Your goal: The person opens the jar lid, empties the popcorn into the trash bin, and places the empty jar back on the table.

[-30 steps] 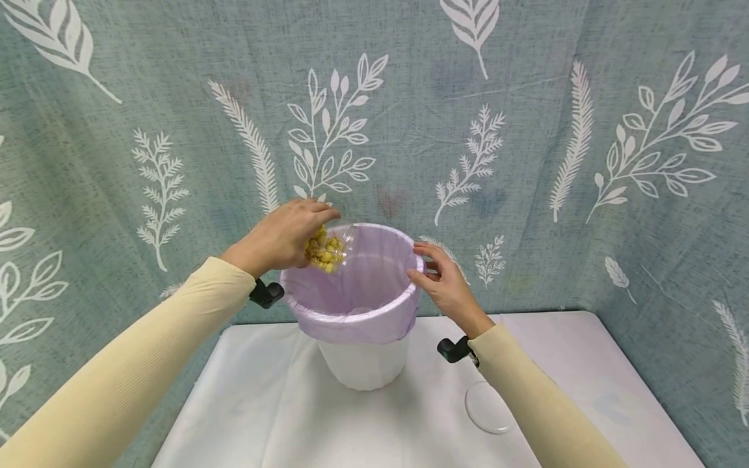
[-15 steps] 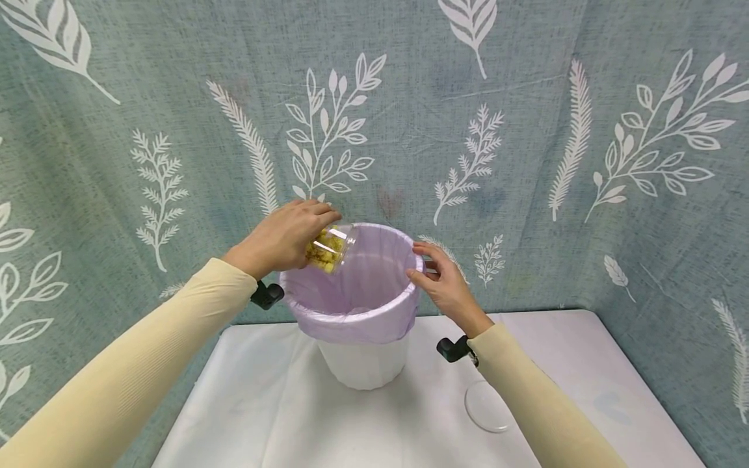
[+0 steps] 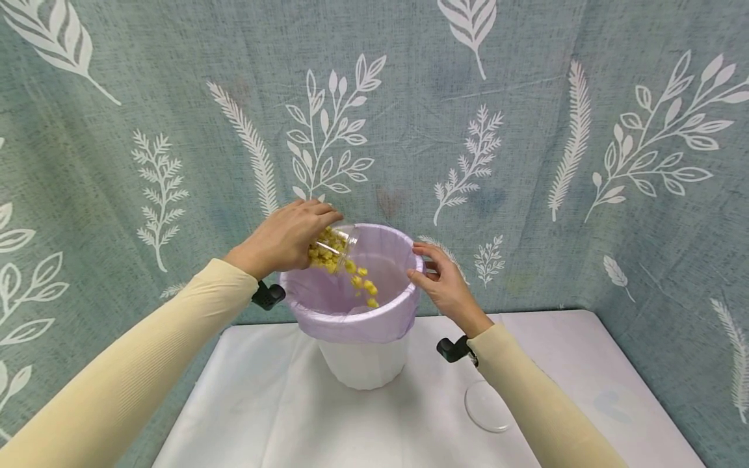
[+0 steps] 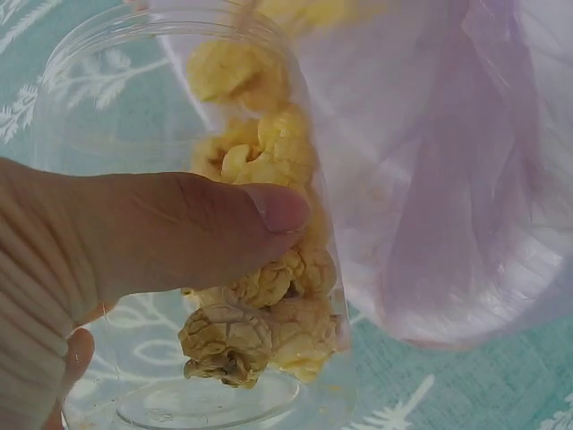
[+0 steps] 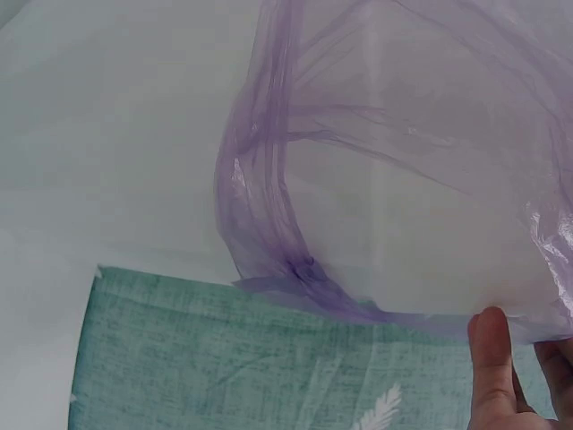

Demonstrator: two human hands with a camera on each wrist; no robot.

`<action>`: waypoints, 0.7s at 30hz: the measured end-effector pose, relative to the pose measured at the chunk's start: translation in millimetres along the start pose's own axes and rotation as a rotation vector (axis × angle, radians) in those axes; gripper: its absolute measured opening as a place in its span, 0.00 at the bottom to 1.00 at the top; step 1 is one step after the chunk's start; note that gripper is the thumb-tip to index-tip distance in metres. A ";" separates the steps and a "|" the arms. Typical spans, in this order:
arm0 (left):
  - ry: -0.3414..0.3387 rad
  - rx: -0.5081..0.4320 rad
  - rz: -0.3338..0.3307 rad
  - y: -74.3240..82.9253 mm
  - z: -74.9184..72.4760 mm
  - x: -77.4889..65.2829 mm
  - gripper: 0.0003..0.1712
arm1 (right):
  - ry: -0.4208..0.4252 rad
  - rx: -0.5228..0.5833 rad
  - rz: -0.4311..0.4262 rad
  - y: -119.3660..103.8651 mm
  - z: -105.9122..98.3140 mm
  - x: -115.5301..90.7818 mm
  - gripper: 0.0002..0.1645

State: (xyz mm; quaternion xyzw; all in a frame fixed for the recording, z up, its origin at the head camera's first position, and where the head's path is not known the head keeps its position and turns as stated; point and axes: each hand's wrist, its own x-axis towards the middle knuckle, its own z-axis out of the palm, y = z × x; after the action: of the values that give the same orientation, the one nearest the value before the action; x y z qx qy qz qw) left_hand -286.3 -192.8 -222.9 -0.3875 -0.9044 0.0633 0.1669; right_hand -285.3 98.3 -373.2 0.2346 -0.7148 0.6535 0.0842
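My left hand (image 3: 285,239) grips a clear plastic jar (image 4: 98,125), tipped with its mouth over the bin. Yellow popcorn (image 4: 269,157) lies along the jar's lower side, and in the head view several loose popcorn pieces (image 3: 370,286) are in mid-air below the mouth. A white trash bin (image 3: 364,364) stands in the middle, lined with a purple trash bag (image 3: 357,328) folded over its rim. At the bin's right side, my right hand (image 3: 447,286) touches the bagged rim with thumb and fingertips apart. The bin's bottom is mostly hidden.
A clear round lid (image 3: 488,406) lies on the white table (image 3: 328,429), beside the right forearm. Behind and at both sides hangs a green cloth (image 3: 398,130) with white leaf prints. Each wrist wears a black camera mount (image 3: 453,350).
Popcorn that was all within the tilted jar now tumbles from its mouth into the bin. The left hand moves the jar only slightly; the right hand stays on the rim.
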 end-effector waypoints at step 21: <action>-0.035 0.069 0.031 3.4 -3.2 2.6 0.42 | -0.027 -0.005 0.057 -14.8 0.7 -2.3 0.31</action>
State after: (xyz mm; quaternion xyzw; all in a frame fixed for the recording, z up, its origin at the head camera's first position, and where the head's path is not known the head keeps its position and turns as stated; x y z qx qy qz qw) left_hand -284.6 -188.7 -220.0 -0.3944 -0.8983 0.1040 0.1633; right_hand -276.6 97.7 -361.0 0.2228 -0.7239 0.6505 0.0563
